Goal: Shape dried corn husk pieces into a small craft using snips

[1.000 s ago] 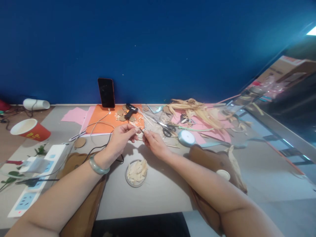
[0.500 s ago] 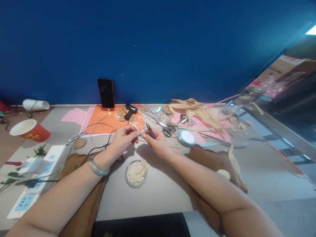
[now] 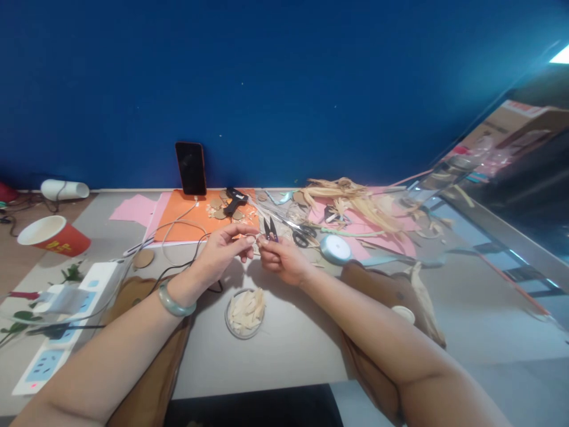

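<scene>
My left hand (image 3: pixel 233 246), with a jade-coloured bangle on its wrist, is closed in a pinch. What sits between its fingertips is too small to make out. Right beside it, my right hand (image 3: pixel 282 258) is wrapped round a pair of thread snips (image 3: pixel 270 228), dark blades pointing up and slightly apart. The fingertips of both hands nearly meet. Below them stands a small round dish (image 3: pixel 245 335) filled with pale, flat, petal-like pieces (image 3: pixel 244 309).
Behind the hands lie a glue gun (image 3: pixel 235 201), scissors (image 3: pixel 300 236), a ribbon spool (image 3: pixel 335 248) and dried husks (image 3: pixel 351 198). A phone (image 3: pixel 191 169) leans on the blue wall. To the left are a power strip (image 3: pixel 47 363) and a red paper cup (image 3: pixel 57 236).
The right hand has turned and its fingers have curled in more. The snips have swung with it, showing both blades more clearly. The left hand has barely shifted.
</scene>
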{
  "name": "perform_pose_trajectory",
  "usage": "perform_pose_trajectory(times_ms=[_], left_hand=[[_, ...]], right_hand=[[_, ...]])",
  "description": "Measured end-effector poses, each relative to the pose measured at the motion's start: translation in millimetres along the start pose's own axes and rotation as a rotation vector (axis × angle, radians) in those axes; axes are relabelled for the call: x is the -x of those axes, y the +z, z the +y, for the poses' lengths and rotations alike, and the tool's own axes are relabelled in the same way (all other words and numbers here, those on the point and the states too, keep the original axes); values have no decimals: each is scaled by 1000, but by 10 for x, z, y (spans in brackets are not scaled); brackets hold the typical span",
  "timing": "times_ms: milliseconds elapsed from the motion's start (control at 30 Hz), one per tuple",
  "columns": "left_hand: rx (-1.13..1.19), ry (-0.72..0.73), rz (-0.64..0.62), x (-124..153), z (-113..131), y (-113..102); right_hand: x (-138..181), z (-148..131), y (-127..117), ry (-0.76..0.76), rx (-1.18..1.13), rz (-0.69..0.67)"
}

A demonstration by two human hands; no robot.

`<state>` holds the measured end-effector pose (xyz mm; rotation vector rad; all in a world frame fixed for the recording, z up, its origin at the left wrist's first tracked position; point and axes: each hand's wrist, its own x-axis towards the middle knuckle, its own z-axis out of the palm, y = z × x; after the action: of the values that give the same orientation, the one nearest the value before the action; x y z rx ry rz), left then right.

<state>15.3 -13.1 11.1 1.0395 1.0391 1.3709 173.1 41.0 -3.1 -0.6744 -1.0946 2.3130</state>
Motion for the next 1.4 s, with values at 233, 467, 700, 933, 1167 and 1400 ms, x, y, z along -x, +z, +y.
perform_pose_trajectory(times_ms=[233,467,700,933,1167,1400], left_hand=[[-31,18,85,-29,0,-11],[-53,45,62,-29,-19,-24],[-51,39,60,-24,-12,-21],[-59,-63,115,-22,-2,-5],[-11,-191,62,-13,-33,5],[18,-209,36,-8,-43,19]], right_hand=[[16,-5,9,50,-24,-19],[27,-22,-27,115,-52,-73],[2,19,-29,88,39,-43],[-3,127,9,-287,450,196],[-32,216,-47,-401,613,195],[-31,238,-50,-433,695,179]])
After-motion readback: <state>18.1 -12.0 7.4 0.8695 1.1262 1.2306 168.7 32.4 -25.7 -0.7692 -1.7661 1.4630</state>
